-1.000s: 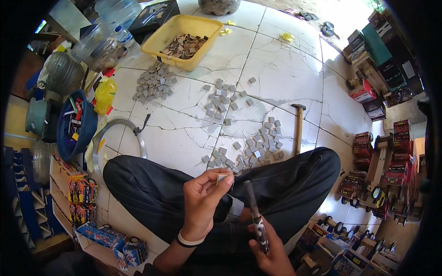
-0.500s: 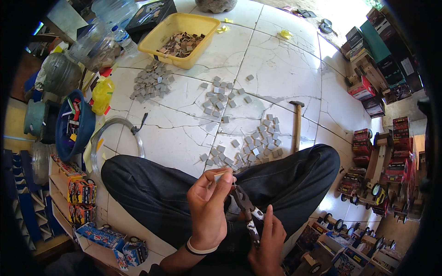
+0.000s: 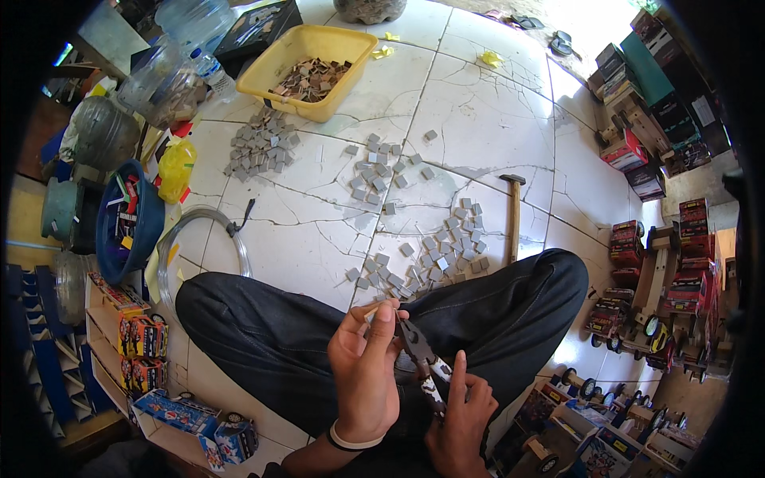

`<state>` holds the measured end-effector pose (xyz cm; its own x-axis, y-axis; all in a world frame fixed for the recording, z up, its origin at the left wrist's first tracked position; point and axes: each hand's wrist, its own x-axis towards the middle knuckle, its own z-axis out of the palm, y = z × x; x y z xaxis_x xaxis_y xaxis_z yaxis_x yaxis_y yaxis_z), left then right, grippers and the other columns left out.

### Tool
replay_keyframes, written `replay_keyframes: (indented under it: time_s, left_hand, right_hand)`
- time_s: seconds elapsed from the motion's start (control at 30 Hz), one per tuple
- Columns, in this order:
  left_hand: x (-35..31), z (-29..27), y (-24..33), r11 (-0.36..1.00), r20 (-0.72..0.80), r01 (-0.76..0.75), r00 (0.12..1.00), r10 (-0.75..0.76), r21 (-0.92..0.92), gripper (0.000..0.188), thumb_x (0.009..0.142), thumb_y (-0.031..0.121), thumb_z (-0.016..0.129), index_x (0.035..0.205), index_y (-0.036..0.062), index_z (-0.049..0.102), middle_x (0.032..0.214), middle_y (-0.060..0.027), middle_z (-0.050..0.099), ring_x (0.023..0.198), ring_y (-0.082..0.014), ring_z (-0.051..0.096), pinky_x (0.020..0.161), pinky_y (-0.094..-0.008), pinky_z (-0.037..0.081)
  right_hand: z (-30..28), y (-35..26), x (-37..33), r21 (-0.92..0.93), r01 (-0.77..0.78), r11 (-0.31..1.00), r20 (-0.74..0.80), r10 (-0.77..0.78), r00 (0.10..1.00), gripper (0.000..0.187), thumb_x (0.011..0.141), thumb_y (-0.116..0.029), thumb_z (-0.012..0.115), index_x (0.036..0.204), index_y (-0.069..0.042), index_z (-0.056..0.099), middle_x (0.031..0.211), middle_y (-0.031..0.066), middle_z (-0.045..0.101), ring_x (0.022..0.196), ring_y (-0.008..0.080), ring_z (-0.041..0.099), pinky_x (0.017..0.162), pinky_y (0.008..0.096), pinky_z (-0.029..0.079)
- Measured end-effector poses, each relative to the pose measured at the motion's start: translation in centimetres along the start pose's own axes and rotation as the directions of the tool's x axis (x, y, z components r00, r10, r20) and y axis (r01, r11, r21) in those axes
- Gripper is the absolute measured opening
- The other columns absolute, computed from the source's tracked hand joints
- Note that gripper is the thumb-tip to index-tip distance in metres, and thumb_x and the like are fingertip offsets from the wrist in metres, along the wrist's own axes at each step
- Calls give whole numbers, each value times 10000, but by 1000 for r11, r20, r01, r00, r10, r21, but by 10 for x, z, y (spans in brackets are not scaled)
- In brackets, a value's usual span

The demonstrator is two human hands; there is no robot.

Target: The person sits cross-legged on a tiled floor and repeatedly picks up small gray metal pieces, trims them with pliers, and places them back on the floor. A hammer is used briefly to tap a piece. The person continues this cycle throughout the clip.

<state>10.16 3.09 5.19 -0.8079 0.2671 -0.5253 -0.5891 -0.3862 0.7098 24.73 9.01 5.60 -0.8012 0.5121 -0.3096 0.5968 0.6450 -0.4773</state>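
Observation:
Between the thumb and fingers of my left hand is a small pale square piece, mostly covered by the fingertips. My right hand holds the worn handles of a pair of pliers, its index finger stretched along them. The dark jaws point up and away, touching or nearly touching the left fingertips beside the piece. Whether they grip a thin wire or nail there is too small to tell. Beyond my crossed legs, small grey square blocks lie scattered on the tiled floor, several with thin pins sticking out.
A hammer lies right of the blocks, a wire coil to the left. Farther off are a grey block heap and a yellow basin of brown pieces. Toy trucks line the right; a blue tub stands left.
The pliers' jaws have shifted slightly up and left, closer to the left fingertips. My left hand has turned a little, and the pale piece shows less.

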Motion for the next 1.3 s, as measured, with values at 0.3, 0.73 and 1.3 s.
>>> replay_keyframes:
  time_s: [0.3,0.73,1.3]
  left_hand:
    - [1,-1,4,999,10,5,1000,-4,-42,213,1041,263,661,1120,65,659,1142,-59,661,1068,-155,611,919,-377,502]
    - [118,-9,-23,859,119,-263,965,234,440,255,1005,152,689,1132,-69,688,1104,-111,722,1003,-152,649,881,-268,494]
    - [202,-64,-79,-330,637,-579,764,97,745,235,778,-12,741,1008,33,730,925,-148,707,874,-339,700,785,-462,539]
  right_hand:
    - [-9,3,5,141,-16,990,76,5,997,990,694,141,670,1605,-47,333,1129,159,519,1049,326,541,854,451,353]
    - [-9,38,9,738,-179,651,182,64,981,340,994,-28,634,1320,15,548,1071,91,616,939,165,605,852,319,497]
    - [-13,44,13,825,-385,413,354,152,923,298,1011,-101,661,1274,21,591,1026,44,650,911,104,596,794,272,507]
